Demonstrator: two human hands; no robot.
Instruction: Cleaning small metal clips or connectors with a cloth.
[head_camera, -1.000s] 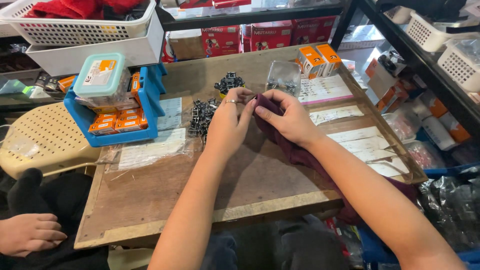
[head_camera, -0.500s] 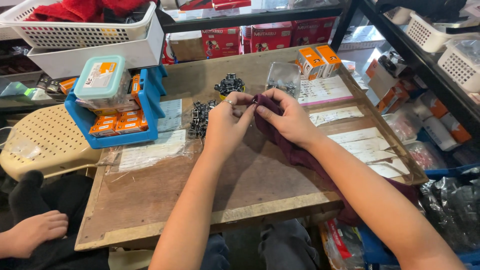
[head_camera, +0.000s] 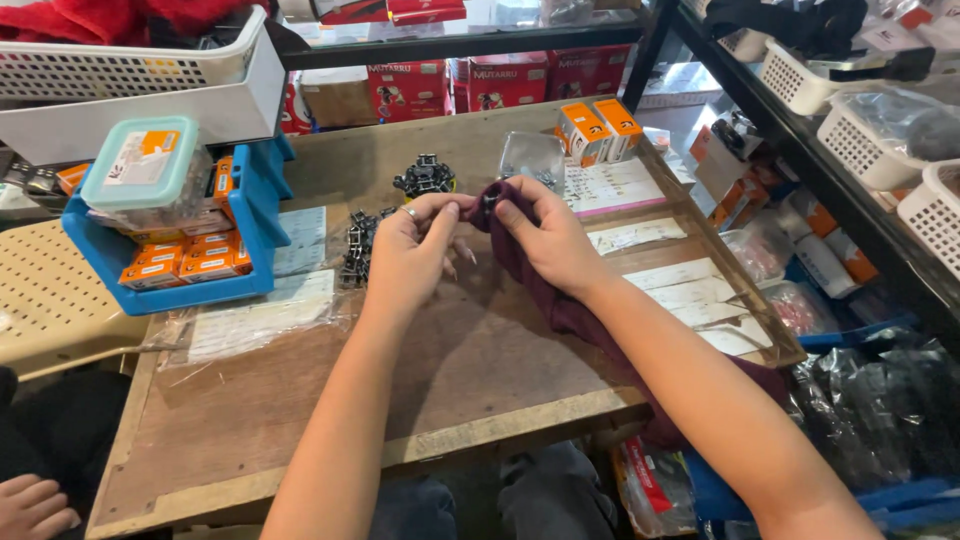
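Observation:
My left hand and my right hand meet above the middle of a wooden board. Both pinch a dark maroon cloth that drapes from my fingers down under my right forearm. A small dark metal part shows between the fingertips, wrapped in the cloth. A ring sits on my left hand. A pile of dark metal chain pieces lies just left of my left hand, and another clump lies behind it.
A blue bin of small orange boxes with a teal-lidded tub stands at left. Two orange boxes, a clear bag and paper sheets lie to the right. White baskets and shelves surround. Another person's hand rests low left.
My hands stay together over the board, fingers shifting slightly on the cloth. The other person's hand at lower left has drawn down toward the corner.

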